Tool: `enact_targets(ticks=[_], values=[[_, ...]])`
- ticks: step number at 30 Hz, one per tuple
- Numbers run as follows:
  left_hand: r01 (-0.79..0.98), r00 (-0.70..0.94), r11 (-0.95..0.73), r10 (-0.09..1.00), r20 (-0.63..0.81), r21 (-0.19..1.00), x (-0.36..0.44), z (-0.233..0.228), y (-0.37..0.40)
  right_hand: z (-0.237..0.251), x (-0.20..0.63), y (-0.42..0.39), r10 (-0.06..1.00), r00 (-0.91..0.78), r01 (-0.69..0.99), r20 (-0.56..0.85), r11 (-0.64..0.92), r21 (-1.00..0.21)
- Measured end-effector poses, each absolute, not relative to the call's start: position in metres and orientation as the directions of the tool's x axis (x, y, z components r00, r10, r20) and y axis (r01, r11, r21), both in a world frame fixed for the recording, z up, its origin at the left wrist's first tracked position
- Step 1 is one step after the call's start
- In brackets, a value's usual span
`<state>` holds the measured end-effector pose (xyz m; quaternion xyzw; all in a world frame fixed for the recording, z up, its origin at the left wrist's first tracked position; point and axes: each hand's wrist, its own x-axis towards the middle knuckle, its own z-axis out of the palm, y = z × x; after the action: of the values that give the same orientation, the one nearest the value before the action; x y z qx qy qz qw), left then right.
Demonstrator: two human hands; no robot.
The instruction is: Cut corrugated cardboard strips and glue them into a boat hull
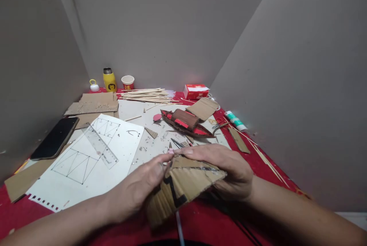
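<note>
A red-covered bench (pixel 258 169) sits wedged into a grey corner, littered with offcuts. Beyond the hands lies a small boat model (pixel 187 123), hull and roof seemingly assembled, so much looks done. Both hands work a curved corrugated cardboard piece (pixel 183 184) held just above the near edge: the left hand (pixel 140 188) pinches its left end, the right hand (pixel 226 167) wraps fingers over its top. Its black markings suggest cutting remains. A drawing sheet (pixel 86 162) with a ruler (pixel 100 146) lies left.

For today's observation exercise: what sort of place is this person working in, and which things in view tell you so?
Probably a home craft corner, a red-covered table set against plain walls. Both hands, left hand and right hand, hold a corrugated cardboard piece; a model boat, wooden sticks and a drawn plan lie around.
</note>
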<state>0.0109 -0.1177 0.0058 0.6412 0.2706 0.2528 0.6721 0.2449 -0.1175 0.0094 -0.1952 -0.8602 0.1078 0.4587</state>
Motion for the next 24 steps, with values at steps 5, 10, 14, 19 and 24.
enact_targets(ticks=[5, 10, 14, 19, 24], values=[[-0.076, 0.797, 0.045, 0.603, 0.034, 0.996, 0.012, 0.002, -0.125, -0.005, 0.245, -0.117, 0.457, -0.438, 0.204, 0.774, 0.889, -0.41], [-0.136, 0.776, 0.124, 0.63, 0.027, 0.983, 0.012, 0.0, -0.127, -0.009, 0.245, -0.116, 0.476, -0.387, 0.232, 0.79, 0.879, -0.416], [-0.085, 0.691, -0.098, 0.711, 0.13, 0.992, 0.008, -0.001, -0.125, -0.005, 0.249, -0.118, 0.573, -0.37, 0.339, 0.732, 0.816, -0.467], [0.169, 0.531, -0.7, 0.657, 0.535, 0.694, -0.004, -0.002, -0.115, -0.006, 0.257, -0.118, 0.613, -0.309, 0.442, 0.727, 0.769, -0.461], [0.418, 0.492, -0.87, 0.458, 0.74, 0.261, -0.015, -0.004, -0.102, -0.006, 0.26, -0.123, 0.695, -0.199, 0.48, 0.691, 0.684, -0.55]])
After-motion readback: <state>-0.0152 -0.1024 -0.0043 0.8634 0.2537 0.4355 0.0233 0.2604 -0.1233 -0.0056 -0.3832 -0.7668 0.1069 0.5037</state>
